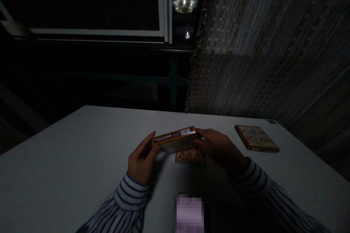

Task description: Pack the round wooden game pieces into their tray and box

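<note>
Between my two hands a shallow cardboard box [175, 140] is held tilted above the table, its brown side with a barcode facing up toward me. My left hand [140, 160] grips the left end, thumb on the near face. At the right end, my right hand [220, 149] has its fingers and thumb closed on the corner. Below the box lies a block of round Chinese chess pieces [188, 155] in rows, with red characters on pale discs. The box and my right hand hide part of the block. Inside the box cannot be seen.
A flat brown-edged box or lid [257, 138] with a printed top lies on the white table [95, 145] at the right. A pixelated phone-like object [189, 213] is at the near edge. Behind are a bead curtain [232, 62] and a dark window [82, 0].
</note>
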